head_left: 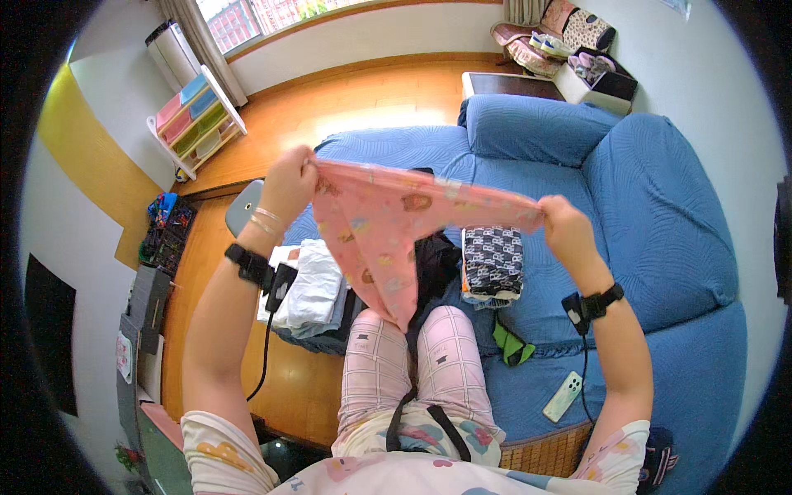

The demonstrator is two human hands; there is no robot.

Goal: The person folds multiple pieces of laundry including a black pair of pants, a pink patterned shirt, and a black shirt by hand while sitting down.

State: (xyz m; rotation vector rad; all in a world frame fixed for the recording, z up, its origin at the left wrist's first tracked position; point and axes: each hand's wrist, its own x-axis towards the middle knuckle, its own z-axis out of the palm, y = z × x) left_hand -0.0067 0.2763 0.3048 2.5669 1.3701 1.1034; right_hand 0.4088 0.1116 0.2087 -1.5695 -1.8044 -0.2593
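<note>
Stretched in the air between my two hands is a small pair of pink printed pants [388,210]. My left hand [290,183] is closed on its upper left corner. My right hand [569,227] pinches the far end of the leg that runs to the right. The other leg hangs down toward my knees and narrows to a point. Behind it on the blue sofa lie a stack of folded white clothes [318,276], a black garment [437,264] partly covered by the pink cloth, and a folded black-and-white patterned pile [492,262].
A blue-covered sofa [660,214] wraps around the right. On its seat lie a phone [563,397] and a green-and-black cloth [513,342]. A drawer rack [196,122] stands far left; a box with shoes [596,78] sits far right. Cables hang from both wrist straps.
</note>
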